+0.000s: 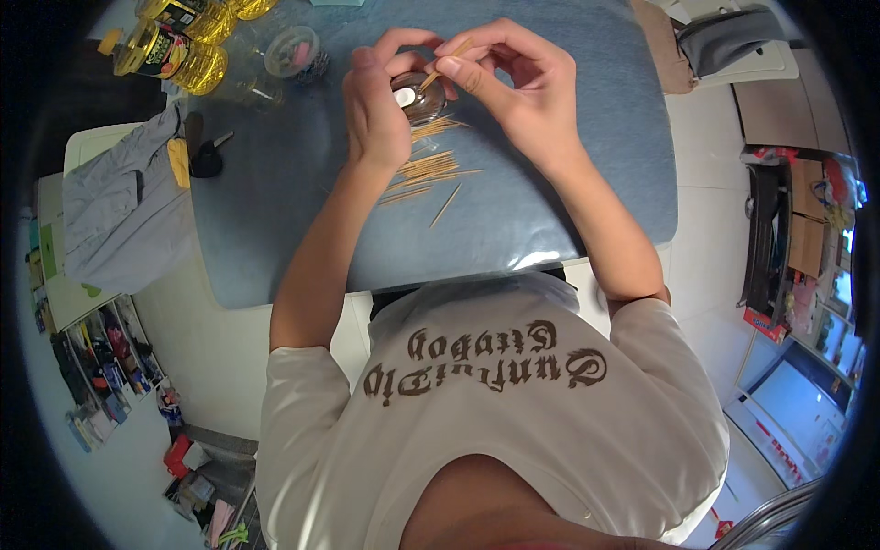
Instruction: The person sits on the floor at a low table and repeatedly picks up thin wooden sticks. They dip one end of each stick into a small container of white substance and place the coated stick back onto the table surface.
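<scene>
My left hand (381, 103) is curled around a small round container (427, 103), dark and glossy, with a white part on its near side. Between the thumb and fingers of my right hand (512, 82) are thin wooden toothpicks (445, 63), their lower ends at the container's top. Just below the container, loose toothpicks (430, 165) lie in a rough pile on the blue-grey table cover (289, 227). One single toothpick (445, 205) lies apart, nearer to me. My fingers hide part of the container.
Bottles of yellow oil (172, 58) and a clear round tub (292, 51) are at the table's far left. A black object with a metal tip (206, 158) lies by the left edge. Grey clothing (127, 213) hangs on a chair to the left; another chair (780, 62) is at the right.
</scene>
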Demonstrator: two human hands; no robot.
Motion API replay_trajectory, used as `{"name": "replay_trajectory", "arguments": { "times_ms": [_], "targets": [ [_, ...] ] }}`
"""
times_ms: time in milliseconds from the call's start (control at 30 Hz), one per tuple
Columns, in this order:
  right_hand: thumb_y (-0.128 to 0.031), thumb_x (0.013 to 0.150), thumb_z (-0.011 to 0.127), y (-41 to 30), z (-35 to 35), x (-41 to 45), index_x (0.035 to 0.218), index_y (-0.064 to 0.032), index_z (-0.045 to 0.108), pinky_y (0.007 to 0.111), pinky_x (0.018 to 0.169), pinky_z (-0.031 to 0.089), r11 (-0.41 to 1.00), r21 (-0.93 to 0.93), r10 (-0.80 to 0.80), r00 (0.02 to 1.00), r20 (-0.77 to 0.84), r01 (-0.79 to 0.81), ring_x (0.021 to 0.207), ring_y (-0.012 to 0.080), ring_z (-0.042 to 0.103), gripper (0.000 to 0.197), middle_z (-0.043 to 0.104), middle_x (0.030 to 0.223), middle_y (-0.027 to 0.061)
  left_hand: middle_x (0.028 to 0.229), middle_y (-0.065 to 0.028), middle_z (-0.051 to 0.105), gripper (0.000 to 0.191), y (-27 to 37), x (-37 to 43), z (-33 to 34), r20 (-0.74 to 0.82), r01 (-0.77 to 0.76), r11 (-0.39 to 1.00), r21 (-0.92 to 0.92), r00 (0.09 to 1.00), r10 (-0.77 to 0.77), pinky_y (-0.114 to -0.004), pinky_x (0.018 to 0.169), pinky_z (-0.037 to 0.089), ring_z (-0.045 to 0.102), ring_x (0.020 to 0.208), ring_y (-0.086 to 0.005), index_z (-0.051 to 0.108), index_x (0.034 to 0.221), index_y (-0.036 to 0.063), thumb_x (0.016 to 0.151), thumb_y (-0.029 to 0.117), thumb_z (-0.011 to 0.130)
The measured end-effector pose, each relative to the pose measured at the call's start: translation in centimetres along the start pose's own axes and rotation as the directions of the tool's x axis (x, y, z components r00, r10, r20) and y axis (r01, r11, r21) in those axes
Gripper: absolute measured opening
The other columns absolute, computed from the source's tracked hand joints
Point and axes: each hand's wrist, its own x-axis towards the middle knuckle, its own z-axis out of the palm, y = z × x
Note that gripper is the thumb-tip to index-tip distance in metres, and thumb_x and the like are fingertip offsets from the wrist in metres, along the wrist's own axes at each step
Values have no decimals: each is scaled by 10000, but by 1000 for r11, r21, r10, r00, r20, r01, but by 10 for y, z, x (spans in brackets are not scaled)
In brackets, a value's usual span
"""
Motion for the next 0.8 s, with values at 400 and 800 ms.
{"name": "replay_trajectory", "arguments": {
  "times_ms": [400, 800],
  "targets": [
    [-128, 866, 833, -3, 2, -3, 954, -61, 781, 243, 645, 500, 976, -210, -63, 998, 10, 64, 700, 77, 630, 123, 747, 806, 17, 838, -121, 754, 816, -10, 1, 1, -43, -39, 999, 21, 998, 40, -291, 727, 546, 717, 790, -174, 665, 1139, -18, 1110, 551, 80],
    [-112, 846, 831, 3, 3, -2, 997, -53, 773, 245, 658, 509, 970, -213, -107, 992, 71, 120, 718, 92, 651, 172, 749, 855, 33, 1049, -179, 752, 908, -9, 4, -5, 49, -34, 994, 108, 998, 29, -322, 870, 550, 716, 984, -222, 604, 1227, -16, 1067, 680, 44]
  ]
}}
